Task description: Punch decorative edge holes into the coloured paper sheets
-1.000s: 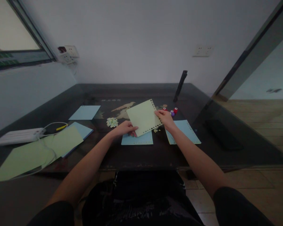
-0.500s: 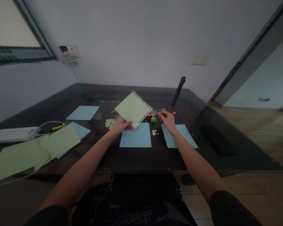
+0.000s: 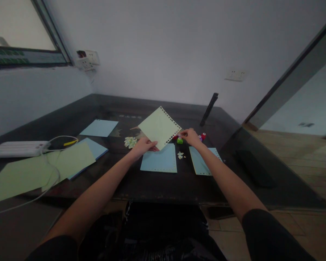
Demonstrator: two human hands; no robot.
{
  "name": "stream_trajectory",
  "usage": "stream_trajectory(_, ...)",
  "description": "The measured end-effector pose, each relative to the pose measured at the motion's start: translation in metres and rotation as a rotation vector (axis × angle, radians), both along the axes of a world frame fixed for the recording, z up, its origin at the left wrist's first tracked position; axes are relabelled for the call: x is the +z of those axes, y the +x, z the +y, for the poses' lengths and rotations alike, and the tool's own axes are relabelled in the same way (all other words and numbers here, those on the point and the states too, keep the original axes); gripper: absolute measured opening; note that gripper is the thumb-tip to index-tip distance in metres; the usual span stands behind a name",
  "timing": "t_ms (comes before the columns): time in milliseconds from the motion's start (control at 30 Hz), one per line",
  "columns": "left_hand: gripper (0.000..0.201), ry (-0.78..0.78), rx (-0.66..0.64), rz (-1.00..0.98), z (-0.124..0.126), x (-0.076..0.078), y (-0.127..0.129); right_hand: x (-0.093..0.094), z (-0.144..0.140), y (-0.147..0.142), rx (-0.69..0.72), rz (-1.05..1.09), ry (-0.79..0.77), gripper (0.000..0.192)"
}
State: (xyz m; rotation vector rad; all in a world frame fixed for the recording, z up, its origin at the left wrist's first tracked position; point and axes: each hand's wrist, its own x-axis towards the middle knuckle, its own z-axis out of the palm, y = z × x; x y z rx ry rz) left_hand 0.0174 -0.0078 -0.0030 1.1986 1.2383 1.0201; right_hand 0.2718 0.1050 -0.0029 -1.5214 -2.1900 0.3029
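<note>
My left hand [image 3: 145, 146] pinches the lower corner of a pale green sheet [image 3: 159, 127], thumb on top. The sheet is raised and tilted over the table, with a row of small dark punched holes along its right edge. My right hand [image 3: 190, 137] has its fingers drawn together near the sheet's right corner; what they hold, if anything, is hidden. Just left of those fingers sit a green craft punch [image 3: 180, 140] and a partly covered red one [image 3: 175, 137]. Beneath the raised sheet lies a blue sheet [image 3: 159, 161] with punched edges.
Another punched blue sheet [image 3: 202, 163] lies under my right forearm. Paper cutouts form a large pile [image 3: 130, 142] and a small one [image 3: 180, 155]. A red punch [image 3: 204, 136] and a purple one [image 3: 200, 138] stand right. Green sheets [image 3: 67, 161] and a white power strip [image 3: 19, 148] lie left.
My right hand has moved left to the sheet's right corner and the punches. A purple punch now shows beside the far red one. The view has shifted slightly; my left hand keeps its pinch.
</note>
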Motion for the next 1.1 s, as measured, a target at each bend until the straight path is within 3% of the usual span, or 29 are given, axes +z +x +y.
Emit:
stream_trajectory(300, 0.012, -0.019, 0.014, 0.010, -0.002, 0.004, 0.002, -0.001, 0.012, 0.000, 0.178, -0.069, -0.018, 0.016)
stream_trajectory(467, 0.011, -0.044, 0.031, -0.077, -0.002, 0.002, 0.006, 0.006, 0.006, 0.001, 0.120, 0.028, -0.002, 0.014)
stream_trajectory(600, 0.009, -0.069, 0.015, -0.296, -0.004, 0.006, 0.025, 0.017, -0.020, 0.009, 0.052, 0.281, -0.021, 0.019)
stream_trajectory(767, 0.007, -0.013, 0.037, -0.404, -0.003, 0.018, 0.065, 0.026, -0.076, 0.018, 0.114, 0.818, -0.404, 0.034)
stream_trajectory(933, 0.007, 0.097, 0.104, -0.310, 0.000, 0.009, 0.093, 0.013, -0.109, 0.019, 0.120, 1.175, -0.548, 0.044)
stream_trajectory(1100, 0.010, 0.166, 0.106, -0.095, -0.002, 0.007, 0.089, 0.003, -0.110, 0.018, 0.160, 1.339, -0.650, 0.035)
